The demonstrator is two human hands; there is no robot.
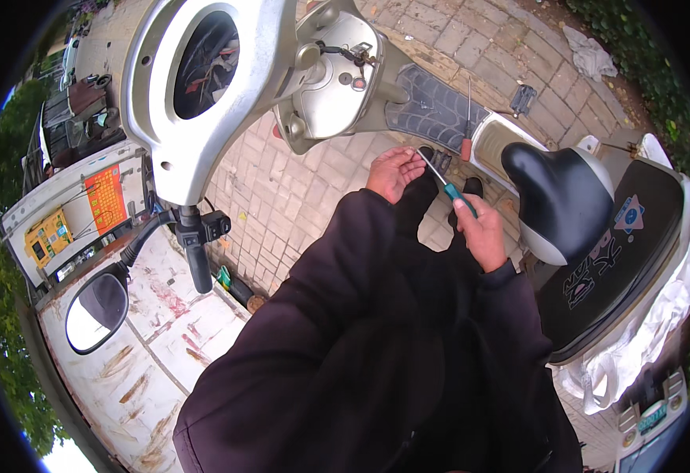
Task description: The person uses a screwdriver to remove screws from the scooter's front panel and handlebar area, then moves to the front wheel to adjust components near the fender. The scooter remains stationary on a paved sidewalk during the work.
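Observation:
My right hand (479,229) grips a screwdriver with a green handle (450,191) and a metal shaft angled up to the left. At its tip, my left hand (394,171) has thumb and fingers pinched together; what sits between them is too small to make out. Both hands are beside a silver scooter's grey ribbed footboard (427,98). A second screwdriver, with an orange-red handle (466,148), lies at the footboard's right end, near the black seat (561,201). Above my left hand is the silver front panel (321,98), with keys hanging at it.
A white front housing (156,94) with an oval opening rises at upper left, above a handlebar grip (198,264) and mirror (96,311). A black object (523,99) lies on the paving beyond the footboard. A stained white surface (152,355) is lower left; a rear box (613,260) stands at right.

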